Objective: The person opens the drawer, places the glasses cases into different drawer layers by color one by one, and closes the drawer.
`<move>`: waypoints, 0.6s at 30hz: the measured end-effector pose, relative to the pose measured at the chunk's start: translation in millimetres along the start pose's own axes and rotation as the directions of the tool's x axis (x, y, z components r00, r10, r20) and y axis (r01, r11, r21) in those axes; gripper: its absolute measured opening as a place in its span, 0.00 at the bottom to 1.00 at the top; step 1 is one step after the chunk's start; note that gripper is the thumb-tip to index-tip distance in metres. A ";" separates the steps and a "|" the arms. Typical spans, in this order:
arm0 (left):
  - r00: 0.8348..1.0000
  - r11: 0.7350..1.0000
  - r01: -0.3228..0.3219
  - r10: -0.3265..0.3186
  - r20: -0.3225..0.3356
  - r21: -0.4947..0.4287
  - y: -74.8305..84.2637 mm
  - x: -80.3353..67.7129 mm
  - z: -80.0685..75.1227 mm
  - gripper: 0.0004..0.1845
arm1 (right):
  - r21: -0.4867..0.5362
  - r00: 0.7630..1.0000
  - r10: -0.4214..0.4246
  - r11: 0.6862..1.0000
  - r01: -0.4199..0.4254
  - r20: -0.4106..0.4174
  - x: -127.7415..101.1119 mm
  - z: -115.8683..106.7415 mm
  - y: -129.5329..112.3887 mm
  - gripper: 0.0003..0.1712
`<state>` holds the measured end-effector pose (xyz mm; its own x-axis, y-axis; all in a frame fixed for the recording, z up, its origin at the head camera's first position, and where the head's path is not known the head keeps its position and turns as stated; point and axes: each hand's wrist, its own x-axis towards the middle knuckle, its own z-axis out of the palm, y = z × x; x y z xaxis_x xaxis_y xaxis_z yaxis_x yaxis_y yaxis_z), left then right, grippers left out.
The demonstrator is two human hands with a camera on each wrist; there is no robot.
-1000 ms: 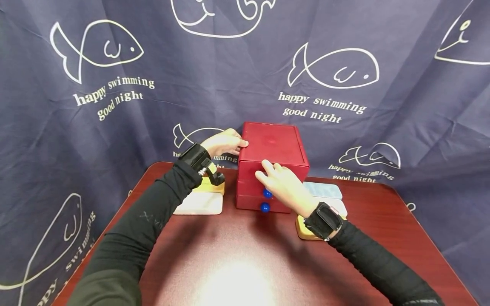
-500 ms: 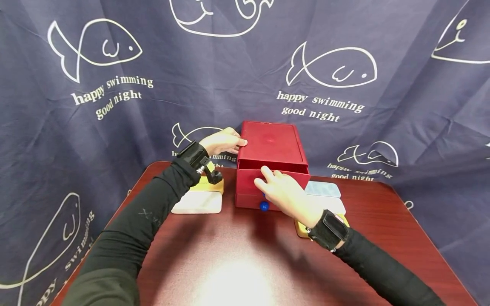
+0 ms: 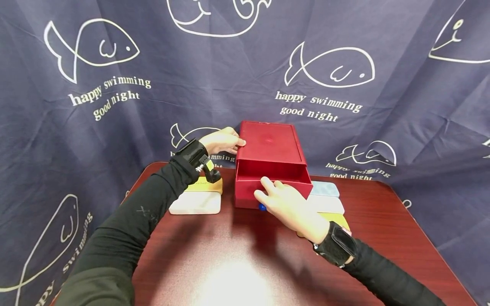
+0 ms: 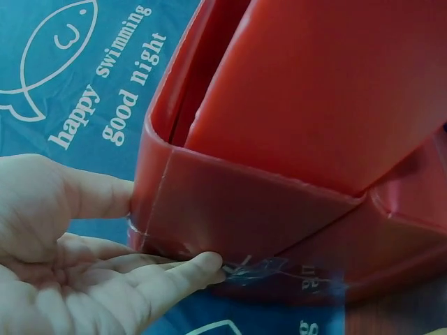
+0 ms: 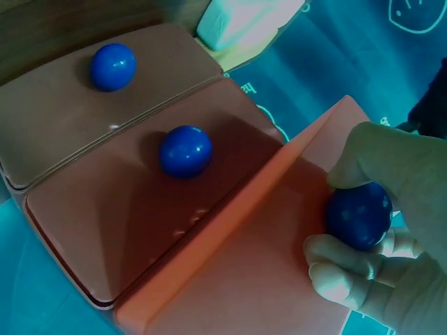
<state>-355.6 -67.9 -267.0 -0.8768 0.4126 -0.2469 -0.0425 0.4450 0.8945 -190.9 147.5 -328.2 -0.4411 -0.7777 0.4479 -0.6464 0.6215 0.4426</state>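
On the worktop (image 3: 237, 263), the left hand (image 3: 220, 141) braces the red drawer chest (image 3: 268, 146) with straight fingers while the right hand (image 3: 289, 204) pinches the blue knob (image 5: 357, 215) of the top drawer (image 3: 272, 180), partly pulled out, lower drawers closed.

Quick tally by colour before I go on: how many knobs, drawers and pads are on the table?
Blue knobs: 3
Red drawers: 3
Yellow pads: 2
White pads: 2
Light blue pads: 1
Total: 11
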 end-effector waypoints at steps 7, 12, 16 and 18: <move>1.000 1.000 0.013 -0.013 0.002 0.022 1.0 0.7 0.4 0.07 | -0.018 0.997 -0.022 1.000 0.021 -0.074 -5.2 -1.5 -6.9 0.22; 1.000 0.999 0.025 -0.025 0.006 0.022 2.4 1.6 0.0 0.06 | -0.069 0.998 -0.047 0.997 0.044 -0.052 -9.2 -10.9 -14.3 0.20; 0.999 0.999 0.037 -0.037 0.008 0.023 4.1 3.1 -1.3 0.07 | -0.069 0.998 -0.059 0.996 0.057 -0.035 -13.3 -18.2 -20.3 0.20; 0.999 0.999 0.045 -0.045 0.008 0.022 4.9 3.6 -1.6 0.07 | -0.068 0.997 -0.064 0.996 0.062 -0.033 -14.9 -20.7 -22.5 0.20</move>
<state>-359.7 -65.5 -262.9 -0.8702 0.3982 -0.2900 -0.0712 0.4808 0.8739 -156.9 147.0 -328.8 -0.3778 -0.8126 0.4438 -0.6288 0.5770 0.5212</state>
